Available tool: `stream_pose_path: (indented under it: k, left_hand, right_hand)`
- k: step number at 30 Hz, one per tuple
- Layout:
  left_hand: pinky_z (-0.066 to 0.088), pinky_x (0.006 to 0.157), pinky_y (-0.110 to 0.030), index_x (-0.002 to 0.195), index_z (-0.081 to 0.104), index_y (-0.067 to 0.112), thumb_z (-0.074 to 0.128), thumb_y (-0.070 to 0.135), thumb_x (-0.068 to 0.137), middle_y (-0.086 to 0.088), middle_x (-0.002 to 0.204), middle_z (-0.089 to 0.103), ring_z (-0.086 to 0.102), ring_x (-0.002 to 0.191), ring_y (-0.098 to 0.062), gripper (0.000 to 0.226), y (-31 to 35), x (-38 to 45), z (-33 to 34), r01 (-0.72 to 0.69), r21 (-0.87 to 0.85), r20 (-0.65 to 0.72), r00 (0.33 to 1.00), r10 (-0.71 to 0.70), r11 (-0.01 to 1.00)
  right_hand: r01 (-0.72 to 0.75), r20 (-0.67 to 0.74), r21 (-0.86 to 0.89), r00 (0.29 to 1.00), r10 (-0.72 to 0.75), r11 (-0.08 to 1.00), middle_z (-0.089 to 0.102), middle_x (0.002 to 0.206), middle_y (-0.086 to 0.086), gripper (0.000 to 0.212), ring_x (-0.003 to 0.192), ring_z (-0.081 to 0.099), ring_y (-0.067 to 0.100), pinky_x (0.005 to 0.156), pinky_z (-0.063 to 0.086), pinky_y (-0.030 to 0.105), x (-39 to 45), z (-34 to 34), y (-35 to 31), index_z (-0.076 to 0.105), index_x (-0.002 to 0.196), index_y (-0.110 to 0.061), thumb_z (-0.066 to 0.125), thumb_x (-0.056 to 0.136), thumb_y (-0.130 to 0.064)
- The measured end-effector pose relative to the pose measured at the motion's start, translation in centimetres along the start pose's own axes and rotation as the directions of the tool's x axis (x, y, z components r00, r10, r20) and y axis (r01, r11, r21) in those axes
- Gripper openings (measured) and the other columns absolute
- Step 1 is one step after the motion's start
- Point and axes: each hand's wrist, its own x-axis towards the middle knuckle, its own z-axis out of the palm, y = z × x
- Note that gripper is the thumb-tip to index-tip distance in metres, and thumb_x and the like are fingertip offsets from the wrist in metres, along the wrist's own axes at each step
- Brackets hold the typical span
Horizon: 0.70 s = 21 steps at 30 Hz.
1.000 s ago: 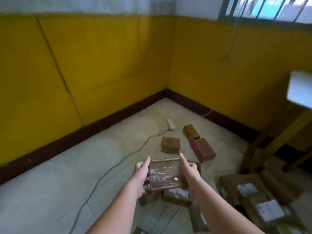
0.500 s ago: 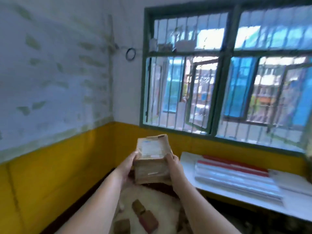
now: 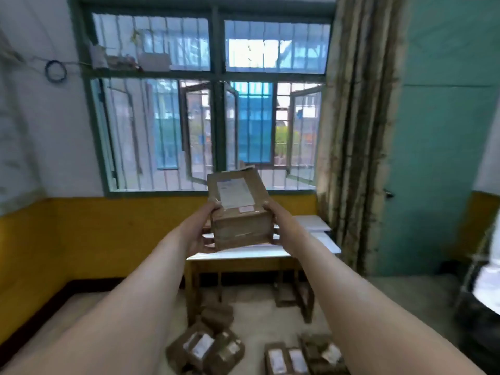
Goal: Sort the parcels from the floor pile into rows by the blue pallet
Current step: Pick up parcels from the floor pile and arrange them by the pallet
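I hold a brown cardboard parcel [image 3: 239, 209] with a white label on top, raised at arm's length in front of the window. My left hand [image 3: 201, 234] grips its left side and my right hand [image 3: 273, 212] grips its right side. Several more taped brown parcels [image 3: 208, 347] lie on the floor below my arms, some with white labels, and another group of parcels [image 3: 305, 357] sits to their right. No blue pallet is in view.
A wooden table [image 3: 238, 259] with a white top stands under the barred window [image 3: 211, 104]. A patterned curtain [image 3: 357, 131] hangs to the right, beside a teal door [image 3: 446, 158]. Yellow wall runs along the left. A dark frame with white cloth [image 3: 487, 288] is at the right edge.
My view has swung up and right from the floor corner to the window and table. The parcel stays held in both hands and has risen to chest height.
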Motion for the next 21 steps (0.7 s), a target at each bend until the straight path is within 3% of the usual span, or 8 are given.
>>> stream_pose_path:
  k: [4, 8, 10, 13, 15, 19, 21]
  left_hand:
    - [0.056, 0.069, -0.042, 0.104, 0.061, 0.019, 0.063, 0.054, 0.085, -0.012, 0.09, 0.06, 0.064, 0.075, -0.03, 0.04, -3.3, -0.2, 14.5, 0.042, 0.051, 0.175, 0.983, -0.051, 0.998]
    - [0.052, 0.09, -0.06, 0.12, 0.056, 0.023, 0.064, 0.05, 0.086, -0.017, 0.115, 0.059, 0.065, 0.101, -0.038, 0.044, -5.5, -0.7, 26.5, 0.08, 0.071, 0.321, 0.942, -0.099, 0.994]
    - [0.049, 0.093, -0.063, 0.116, 0.056, 0.024, 0.064, 0.047, 0.087, -0.017, 0.119, 0.057, 0.063, 0.108, -0.041, 0.038, -6.5, -0.6, 31.4, 0.084, 0.096, 0.371, 0.921, -0.114, 0.992]
    - [0.046, 0.098, -0.061, 0.102, 0.057, 0.022, 0.063, 0.046, 0.087, -0.018, 0.114, 0.053, 0.062, 0.105, -0.039, 0.029, -8.3, 0.2, 37.6, 0.099, 0.145, 0.429, 0.89, -0.153, 0.984]
    - [0.048, 0.098, -0.057, 0.104, 0.057, 0.021, 0.062, 0.046, 0.086, -0.016, 0.107, 0.056, 0.061, 0.098, -0.035, 0.031, -9.5, 1.0, 41.1, 0.109, 0.189, 0.468, 0.864, -0.187, 0.976]
    - [0.051, 0.093, -0.05, 0.114, 0.057, 0.018, 0.06, 0.044, 0.088, -0.014, 0.101, 0.06, 0.063, 0.094, -0.033, 0.037, -10.4, 3.9, 47.3, 0.11, 0.232, 0.529, 0.82, -0.22, 0.966]
    - [0.052, 0.092, -0.049, 0.115, 0.057, 0.019, 0.06, 0.043, 0.088, -0.015, 0.102, 0.062, 0.064, 0.097, -0.032, 0.036, -10.4, 5.8, 50.0, 0.097, 0.239, 0.569, 0.792, -0.22, 0.966]
  right_hand:
    - [-0.05, -0.177, -0.005, 0.983, 0.048, 0.999, 0.059, 0.086, -0.002, 0.022, 0.079, 0.055, 0.016, 0.074, 0.044, 0.032, -4.2, -14.3, 0.5, 0.063, 0.095, -0.028, 0.057, 0.09, -0.048]
    - [-0.11, -0.313, 0.026, 0.943, 0.113, 0.994, 0.055, 0.072, -0.003, 0.022, 0.065, 0.048, 0.014, 0.058, 0.036, 0.027, -8.4, -25.7, 0.5, 0.062, 0.084, -0.024, 0.058, 0.09, -0.045]
    - [-0.136, -0.34, 0.048, 0.929, 0.145, 0.99, 0.06, 0.072, -0.001, 0.024, 0.067, 0.053, 0.016, 0.065, 0.042, 0.029, -9.9, -30.3, 0.7, 0.062, 0.084, -0.024, 0.057, 0.091, -0.046]
    - [-0.148, -0.38, 0.08, 0.91, 0.167, 0.986, 0.066, 0.066, -0.003, 0.021, 0.066, 0.058, 0.014, 0.063, 0.047, 0.026, -11.5, -35.7, 1.5, 0.061, 0.09, -0.024, 0.053, 0.096, -0.042]
    - [-0.165, -0.423, 0.067, 0.889, 0.178, 0.984, 0.063, 0.075, -0.003, 0.019, 0.068, 0.058, 0.013, 0.059, 0.045, 0.024, -11.7, -38.8, 2.5, 0.06, 0.095, -0.025, 0.051, 0.097, -0.042]
    - [-0.182, -0.49, 0.054, 0.852, 0.185, 0.982, 0.06, 0.092, 0.001, 0.021, 0.083, 0.057, 0.018, 0.077, 0.046, 0.034, -9.9, -44.4, 4.0, 0.059, 0.104, -0.027, 0.053, 0.094, -0.045]
    - [-0.166, -0.528, 0.034, 0.834, 0.158, 0.986, 0.058, 0.094, 0.003, 0.023, 0.084, 0.055, 0.02, 0.075, 0.045, 0.034, -8.4, -47.1, 4.2, 0.057, 0.109, -0.025, 0.053, 0.093, -0.042]
